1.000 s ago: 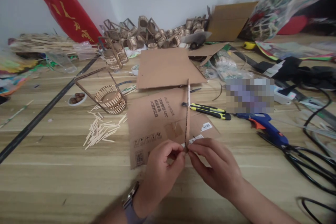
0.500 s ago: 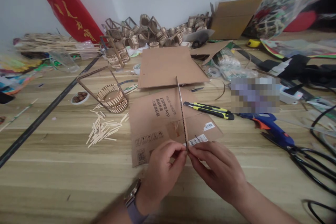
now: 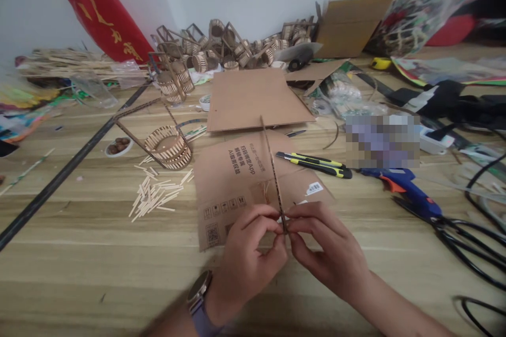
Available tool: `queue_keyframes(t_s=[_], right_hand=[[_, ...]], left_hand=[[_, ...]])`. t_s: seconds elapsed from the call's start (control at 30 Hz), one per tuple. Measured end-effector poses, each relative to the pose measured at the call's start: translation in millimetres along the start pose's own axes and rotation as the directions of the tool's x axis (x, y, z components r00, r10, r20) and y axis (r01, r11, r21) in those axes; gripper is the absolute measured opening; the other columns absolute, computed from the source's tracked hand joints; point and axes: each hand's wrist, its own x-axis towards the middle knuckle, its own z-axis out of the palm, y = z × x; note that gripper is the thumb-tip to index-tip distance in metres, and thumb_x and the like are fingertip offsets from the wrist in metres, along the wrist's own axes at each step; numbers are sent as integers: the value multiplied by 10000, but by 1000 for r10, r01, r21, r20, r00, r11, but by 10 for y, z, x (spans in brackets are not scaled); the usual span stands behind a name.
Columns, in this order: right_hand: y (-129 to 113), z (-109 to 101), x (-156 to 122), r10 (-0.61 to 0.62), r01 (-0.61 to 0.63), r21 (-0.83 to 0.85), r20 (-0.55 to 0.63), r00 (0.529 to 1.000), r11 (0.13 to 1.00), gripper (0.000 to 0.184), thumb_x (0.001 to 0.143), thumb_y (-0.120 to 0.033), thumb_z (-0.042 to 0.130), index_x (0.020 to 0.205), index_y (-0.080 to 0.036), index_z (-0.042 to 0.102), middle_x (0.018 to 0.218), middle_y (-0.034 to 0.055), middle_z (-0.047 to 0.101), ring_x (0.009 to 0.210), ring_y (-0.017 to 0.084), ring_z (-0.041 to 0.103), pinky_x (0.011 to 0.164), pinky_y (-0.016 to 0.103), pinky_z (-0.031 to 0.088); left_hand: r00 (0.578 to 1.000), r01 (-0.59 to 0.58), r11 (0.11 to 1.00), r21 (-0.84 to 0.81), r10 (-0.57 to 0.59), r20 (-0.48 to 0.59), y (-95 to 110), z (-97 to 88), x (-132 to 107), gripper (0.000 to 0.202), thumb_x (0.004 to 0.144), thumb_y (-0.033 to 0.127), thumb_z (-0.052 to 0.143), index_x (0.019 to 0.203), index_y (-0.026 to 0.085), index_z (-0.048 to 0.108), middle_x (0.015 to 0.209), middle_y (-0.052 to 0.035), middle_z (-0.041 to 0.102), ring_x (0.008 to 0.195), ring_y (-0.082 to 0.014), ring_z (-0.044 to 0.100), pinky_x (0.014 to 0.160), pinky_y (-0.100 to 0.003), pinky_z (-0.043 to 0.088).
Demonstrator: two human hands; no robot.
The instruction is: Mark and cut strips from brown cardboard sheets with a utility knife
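Head view: thin strip was pinched by closed-up fingers of left hand and right hand, seemingly not joined yet; nearby basket looked pretty much built.

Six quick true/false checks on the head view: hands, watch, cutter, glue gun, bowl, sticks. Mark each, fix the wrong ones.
1. The left hand and right hand both pinch a narrow cardboard strip. True.
2. The watch is on the right wrist. False: it is on the left wrist.
3. The yellow-and-black cutter lies to the right of the strip. True.
4. The glue gun is in the right hand. False: it lies on the table, apart from both hands.
5. The white bowl stands left of the nearest slatted basket. True.
6. The loose sticks lie to the right of the cutter. False: they lie left of the printed cardboard.
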Motion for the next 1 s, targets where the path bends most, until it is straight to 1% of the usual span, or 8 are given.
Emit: queue_keyframes(t_s=[0.1, 0.3, 0.43, 0.67, 0.77, 0.87, 0.93, 1.0], right_hand=[[6, -16, 32, 16, -17, 52, 19, 1000, 998, 175, 842, -68, 547, 884, -235, 573, 907, 31, 667, 842, 142, 666, 729, 248, 550], [20, -25, 46, 79, -84, 112, 47, 996, 990, 167, 830, -78, 551, 843, -243, 574, 892, 13, 664, 838, 126, 663, 735, 218, 544], [19, -33, 63, 101, -109, 136, 70, 992, 985, 165, 823, -83, 552, 809, -245, 576, 880, 15, 667, 822, 135, 672, 707, 226, 554], [60, -74, 98, 141, -157, 187, 98, 985, 970, 165, 836, -87, 542, 792, -241, 581, 838, 17, 688, 763, 146, 687, 652, 242, 562], [69, -60, 85, 120, -131, 166, 74, 990, 977, 169, 830, -80, 548, 821, -245, 586, 841, 20, 688, 772, 151, 685, 650, 250, 563], [62, -28, 64, 64, -67, 132, 22, 998, 989, 184, 825, -68, 551, 845, -248, 584, 840, 20, 682, 786, 156, 679, 675, 264, 564], [52, -11, 53, 35, -35, 124, 7, 999, 992, 186, 827, -64, 553, 853, -247, 577, 834, 16, 679, 789, 151, 675, 692, 260, 562], [41, -4, 46, 21, -22, 119, 8, 1000, 993, 192, 826, -58, 546, 857, -246, 568, 835, 12, 681, 791, 144, 674, 697, 253, 558]], left_hand=[[1000, 11, 1000, -21, -11, 17, -6, -10, 1, 156, 781, 45, 568, 807, 196, 601, 960, -15, 675, 888, -121, 649, 819, -205, 503], [999, 4, 1000, -14, -4, 41, -24, -23, 8, 161, 752, 45, 553, 789, 197, 593, 934, -15, 669, 870, -127, 641, 800, -211, 507], [999, -10, 1000, -18, 10, 49, -30, -29, 17, 154, 749, 53, 552, 786, 196, 595, 914, -15, 667, 848, -127, 639, 785, -211, 509], [997, 6, 999, -39, -3, 75, -46, -23, 8, 181, 734, 43, 535, 797, 204, 588, 933, -21, 675, 858, -140, 642, 792, -230, 514], [995, 52, 998, -41, -48, 83, -52, -21, -5, 159, 748, 61, 538, 803, 205, 577, 969, -23, 669, 884, -142, 642, 814, -236, 511], [990, 96, 995, -14, -94, 109, -61, -30, -14, 68, 803, 155, 603, 853, 200, 591, 1059, -54, 655, 961, -177, 639, 864, -279, 510], [987, 91, 996, 8, -91, 135, -70, -42, -14, 50, 859, 229, 629, 880, 197, 598, 1073, -64, 643, 982, -187, 632, 872, -289, 507], [988, 52, 998, 20, -55, 147, -80, -54, -10, 61, 917, 238, 596, 871, 198, 589, 1037, -55, 632, 957, -169, 627, 852, -268, 504]])
